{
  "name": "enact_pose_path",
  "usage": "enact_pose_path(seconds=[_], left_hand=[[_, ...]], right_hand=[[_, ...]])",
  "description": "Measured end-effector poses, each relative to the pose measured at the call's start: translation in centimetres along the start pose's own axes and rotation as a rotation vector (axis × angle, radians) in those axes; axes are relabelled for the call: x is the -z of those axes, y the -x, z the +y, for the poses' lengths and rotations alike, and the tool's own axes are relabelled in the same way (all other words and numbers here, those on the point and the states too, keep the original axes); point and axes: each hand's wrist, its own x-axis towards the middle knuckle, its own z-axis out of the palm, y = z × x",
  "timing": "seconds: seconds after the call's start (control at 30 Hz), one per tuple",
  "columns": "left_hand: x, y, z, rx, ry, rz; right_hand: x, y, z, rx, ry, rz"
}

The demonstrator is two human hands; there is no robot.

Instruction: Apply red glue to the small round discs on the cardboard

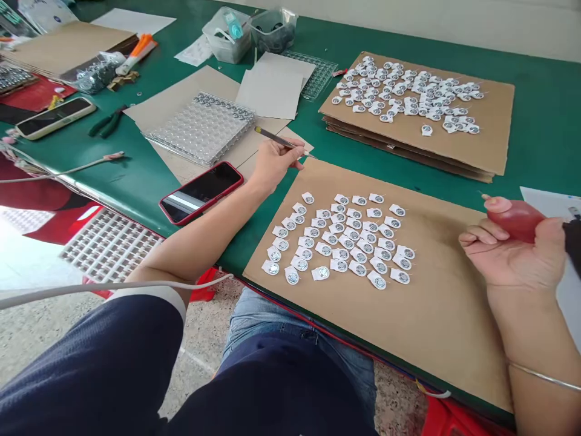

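Cardboard point(436, 327), white tags point(347, 242) | left grip point(273, 162): pinching slim tool point(276, 138) | right grip point(521, 260): clasping red bulb point(521, 219)

Worn on the head, facing forward and down across the green table point(540, 145) in a single wide view. Close above the jeans point(252, 321) and near cardboard point(445, 327), with both hands point(517, 248) in shot; farther off, the cardboard stack point(488, 145), then the pale wall point(454, 21). Tilted slightly, table's far edge sloping down rightward.
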Motion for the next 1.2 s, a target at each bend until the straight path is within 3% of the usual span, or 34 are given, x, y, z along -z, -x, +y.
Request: enact_pose_path(seconds=[0.1, 0.33, 0.53, 0.7, 0.93, 1.07, 1.2], left_hand=[[-0.4, 0.1, -0.4, -0.046, -0.011, -0.025], [-1.5, 0.9, -0.1, -0.182, -0.148, -0.004], [-2.8, 2.5, 1.8, -0.299, -0.229, -0.099], [-5.2, 3.3, 3.7, -0.379, -0.28, -0.227], [-10.9, 6.5, 7.0, -0.57, -0.341, -0.555], [-13.1, 8.0, 6.5, -0.545, -0.423, -0.639], [-13.8, 8.6, 5.7, -0.584, -0.471, -0.715]], right_hand=[[0.1, -0.3, 0.5, 0.084, 0.035, -0.181], [1.1, -2.2, 0.7, -0.075, -0.079, -0.072], [0.3, -2.1, 0.2, -0.063, -0.035, -0.132], [-0.4, -2.8, -0.9, -0.101, 0.036, -0.125], [-3.2, -1.3, -1.8, 0.161, 0.138, -0.164], [-4.0, 1.5, -1.7, 0.324, 0.237, -0.174], [-3.7, 3.0, -1.9, 0.375, 0.297, -0.189]])
